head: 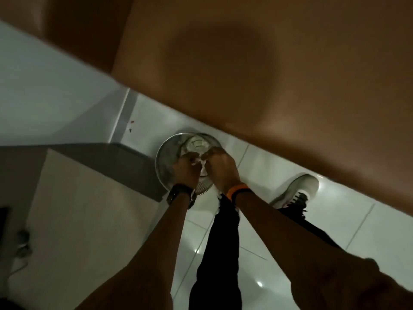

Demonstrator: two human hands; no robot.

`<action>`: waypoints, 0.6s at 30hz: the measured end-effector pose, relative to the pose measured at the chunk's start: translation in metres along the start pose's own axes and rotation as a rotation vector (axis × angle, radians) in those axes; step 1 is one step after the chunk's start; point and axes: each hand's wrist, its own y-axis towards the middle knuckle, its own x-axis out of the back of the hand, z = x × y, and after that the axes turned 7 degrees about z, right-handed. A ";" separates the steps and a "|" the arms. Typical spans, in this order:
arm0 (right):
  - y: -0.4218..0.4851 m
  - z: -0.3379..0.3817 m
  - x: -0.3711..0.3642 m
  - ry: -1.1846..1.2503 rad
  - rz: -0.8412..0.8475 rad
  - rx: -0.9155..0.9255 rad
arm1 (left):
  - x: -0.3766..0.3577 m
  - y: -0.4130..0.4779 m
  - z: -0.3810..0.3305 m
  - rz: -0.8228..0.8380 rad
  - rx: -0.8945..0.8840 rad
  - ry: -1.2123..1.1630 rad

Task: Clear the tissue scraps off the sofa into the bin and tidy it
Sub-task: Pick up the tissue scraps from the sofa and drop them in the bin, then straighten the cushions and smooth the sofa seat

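Observation:
A round metal mesh bin (164,157) stands on the white floor tiles right beside the brown sofa (257,63). Both my hands are held together over the bin's mouth. My left hand (186,170), with a dark watch on its wrist, and my right hand (221,167), with an orange band, pinch white tissue scraps (201,163) between their fingertips. More pale paper (196,144) lies inside the bin. The sofa seat in view shows no scraps, only a dark shadow.
A low beige cabinet with a grey top edge (89,198) stands left of the bin, close to my left forearm. My legs in dark trousers and a pale sneaker (297,189) are on the glossy tiles. A white wall (44,86) rises at the left.

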 end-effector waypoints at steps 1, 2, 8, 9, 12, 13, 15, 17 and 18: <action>0.014 0.003 -0.015 -0.033 0.037 0.006 | -0.004 0.011 0.016 0.065 0.006 0.057; 0.024 0.006 -0.024 -0.059 0.070 0.014 | -0.006 0.020 0.025 0.118 0.013 0.125; 0.040 0.034 -0.025 -0.170 0.138 -0.006 | 0.015 0.025 0.046 0.050 0.018 0.067; 0.035 0.041 -0.015 -0.164 0.060 0.037 | 0.025 0.018 0.044 -0.019 -0.016 0.046; 0.022 0.056 0.034 -0.118 -0.262 0.180 | 0.057 0.003 0.019 -0.303 -0.227 0.206; 0.023 0.059 0.058 -0.118 -0.345 0.209 | 0.068 0.004 0.004 -0.404 -0.284 0.255; 0.032 0.060 0.109 -0.124 -0.469 0.206 | 0.092 0.012 -0.031 -0.521 -0.359 0.278; 0.053 0.058 0.161 -0.087 -0.584 0.163 | 0.118 0.034 -0.076 -0.565 -0.417 0.273; 0.067 0.056 0.191 -0.046 -0.633 0.130 | 0.131 0.047 -0.102 -0.591 -0.462 0.261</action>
